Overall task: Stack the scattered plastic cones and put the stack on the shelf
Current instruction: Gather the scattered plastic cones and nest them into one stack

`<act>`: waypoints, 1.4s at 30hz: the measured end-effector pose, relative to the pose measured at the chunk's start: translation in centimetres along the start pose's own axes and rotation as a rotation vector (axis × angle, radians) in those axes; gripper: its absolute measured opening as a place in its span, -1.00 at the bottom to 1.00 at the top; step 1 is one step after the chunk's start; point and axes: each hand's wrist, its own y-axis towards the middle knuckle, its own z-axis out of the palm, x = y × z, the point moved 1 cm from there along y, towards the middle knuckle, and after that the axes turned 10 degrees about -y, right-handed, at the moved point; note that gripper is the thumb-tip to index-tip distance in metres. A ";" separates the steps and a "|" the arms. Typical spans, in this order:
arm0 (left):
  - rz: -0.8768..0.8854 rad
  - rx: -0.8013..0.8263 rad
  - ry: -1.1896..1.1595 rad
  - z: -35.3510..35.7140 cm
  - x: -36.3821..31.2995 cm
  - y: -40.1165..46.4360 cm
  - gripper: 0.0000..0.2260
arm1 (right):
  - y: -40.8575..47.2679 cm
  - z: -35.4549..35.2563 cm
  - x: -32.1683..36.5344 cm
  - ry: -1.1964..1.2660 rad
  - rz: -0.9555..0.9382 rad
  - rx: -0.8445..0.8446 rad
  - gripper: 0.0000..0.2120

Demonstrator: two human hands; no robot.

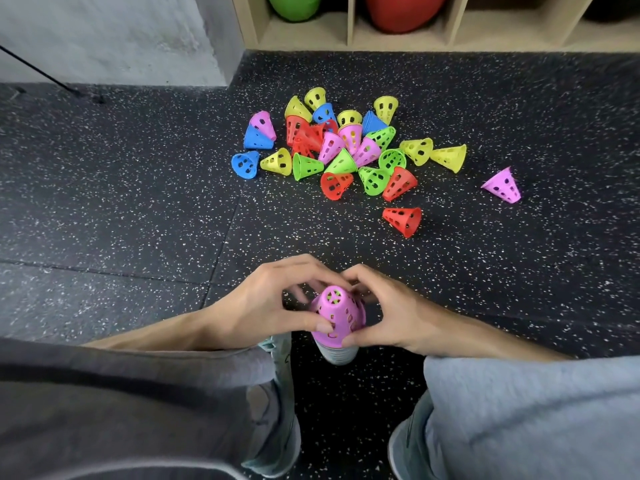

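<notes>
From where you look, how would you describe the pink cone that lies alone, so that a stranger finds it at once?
Start at the big heap of cones on the speckled floor before the wooden shelf. Go right, past the two yellow cones. There a pink cone lies on its side, touching no other cone.

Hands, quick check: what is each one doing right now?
Left hand: grips the pink perforated plastic cone topping the stack.
Right hand: grips the same cone from the other side.
</notes>
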 end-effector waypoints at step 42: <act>-0.363 0.043 0.746 -0.9 23.1 7.7 -0.33 | 10.6 -6.5 -16.6 0.007 0.530 -0.487 -0.58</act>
